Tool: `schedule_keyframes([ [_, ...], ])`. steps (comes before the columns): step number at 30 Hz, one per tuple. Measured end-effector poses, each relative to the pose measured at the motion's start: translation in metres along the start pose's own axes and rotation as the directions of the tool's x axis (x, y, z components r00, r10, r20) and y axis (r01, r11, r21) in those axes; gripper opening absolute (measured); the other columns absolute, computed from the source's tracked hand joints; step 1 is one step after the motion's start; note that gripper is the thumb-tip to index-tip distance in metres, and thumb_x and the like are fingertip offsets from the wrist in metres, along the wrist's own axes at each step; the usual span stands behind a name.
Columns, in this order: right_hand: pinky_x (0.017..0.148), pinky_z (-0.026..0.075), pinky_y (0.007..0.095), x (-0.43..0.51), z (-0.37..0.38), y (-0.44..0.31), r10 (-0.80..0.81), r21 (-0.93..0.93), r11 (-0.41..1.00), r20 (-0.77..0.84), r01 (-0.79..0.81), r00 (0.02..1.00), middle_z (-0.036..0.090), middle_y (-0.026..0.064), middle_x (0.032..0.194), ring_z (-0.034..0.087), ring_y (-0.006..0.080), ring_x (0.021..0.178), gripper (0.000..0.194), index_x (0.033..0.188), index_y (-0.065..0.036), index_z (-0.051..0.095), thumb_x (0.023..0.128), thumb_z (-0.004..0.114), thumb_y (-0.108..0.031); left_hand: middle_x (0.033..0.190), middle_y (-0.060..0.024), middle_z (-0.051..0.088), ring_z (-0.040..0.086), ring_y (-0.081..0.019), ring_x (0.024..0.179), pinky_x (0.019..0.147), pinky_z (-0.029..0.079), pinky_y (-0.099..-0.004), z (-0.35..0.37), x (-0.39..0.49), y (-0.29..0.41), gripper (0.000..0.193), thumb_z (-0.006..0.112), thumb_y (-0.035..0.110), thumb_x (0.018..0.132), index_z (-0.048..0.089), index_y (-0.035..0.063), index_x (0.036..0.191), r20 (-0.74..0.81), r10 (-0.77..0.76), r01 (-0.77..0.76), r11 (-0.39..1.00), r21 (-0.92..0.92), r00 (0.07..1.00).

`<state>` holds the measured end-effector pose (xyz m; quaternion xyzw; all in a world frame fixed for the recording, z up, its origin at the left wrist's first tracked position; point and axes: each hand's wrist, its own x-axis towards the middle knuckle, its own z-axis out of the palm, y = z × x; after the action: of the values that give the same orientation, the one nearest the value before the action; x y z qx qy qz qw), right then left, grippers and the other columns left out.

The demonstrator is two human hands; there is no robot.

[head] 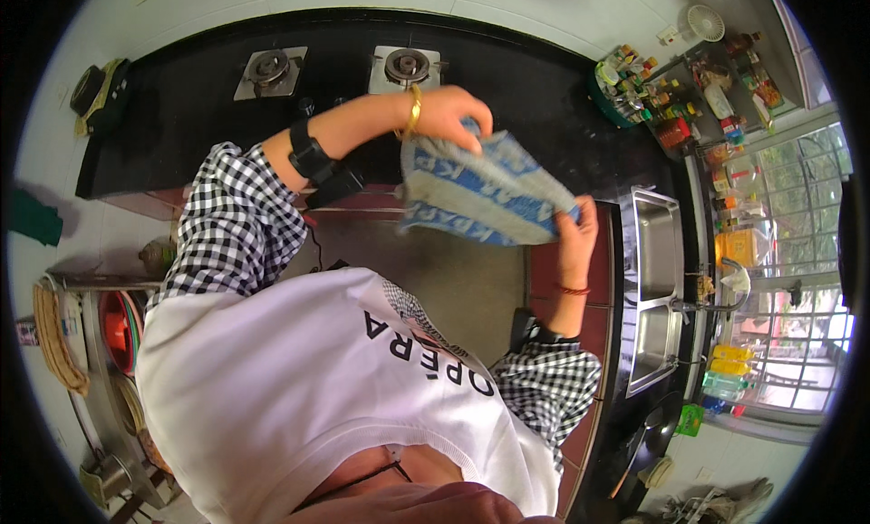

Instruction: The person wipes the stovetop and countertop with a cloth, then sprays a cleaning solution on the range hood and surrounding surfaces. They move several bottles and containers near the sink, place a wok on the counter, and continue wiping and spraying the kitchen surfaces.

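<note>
A blue and grey patterned cloth point(469, 198) bearing letters is stretched between my two hands over the counter's front edge and the floor. My left hand point(452, 120), with a gold bangle at the wrist, pinches its upper edge near the stoves. On the right, my right hand point(578, 235), wearing a red bracelet, grips the cloth's other end close to the sink side. The cloth hangs in the air, slightly blurred. Part of its top left corner is hidden by my left hand.
Two gas burners point(406, 65) point(268, 69) are set in the black countertop point(530, 103). A double steel sink point(656, 252) lies to the right, with a wok point(656, 422) nearer me. Bottles crowd a green basket point(601, 103) in the corner. Shelving point(102, 279) stands left.
</note>
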<state>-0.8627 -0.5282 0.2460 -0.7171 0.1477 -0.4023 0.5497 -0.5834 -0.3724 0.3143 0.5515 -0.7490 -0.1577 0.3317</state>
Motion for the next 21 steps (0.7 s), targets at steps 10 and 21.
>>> schedule_keyframes([
  [10,0.069,0.044,0.0225,0.120,-0.049,-0.005,0.195,0.141,0.974,-0.134,-0.176,0.972,0.061,-0.0017,0.086,0.053,0.0069,0.077,0.015,0.100,-0.005,0.064,0.086,0.061,-0.009,0.077,-0.0098,0.061,0.056,-0.0204,0.070,0.064,0.043,-0.0340,-0.055,-0.003,-0.068,0.027,0.063,0.032,0.082,0.059,0.0053,0.082,-0.456,-0.304,0.395,0.911,0.118,0.836],
  [21,0.067,0.051,0.0364,0.230,-0.128,0.141,0.131,-0.902,0.427,0.134,0.066,0.982,0.065,0.0137,0.079,0.064,0.0284,0.075,0.015,0.090,-0.006,0.064,0.076,0.062,-0.011,0.087,0.0011,0.056,0.052,-0.0086,0.079,0.075,0.044,-0.0246,-0.071,0.057,-0.070,0.010,0.057,0.013,0.086,0.058,0.0043,0.090,-0.633,-0.174,0.100,0.983,-0.151,0.754],
])
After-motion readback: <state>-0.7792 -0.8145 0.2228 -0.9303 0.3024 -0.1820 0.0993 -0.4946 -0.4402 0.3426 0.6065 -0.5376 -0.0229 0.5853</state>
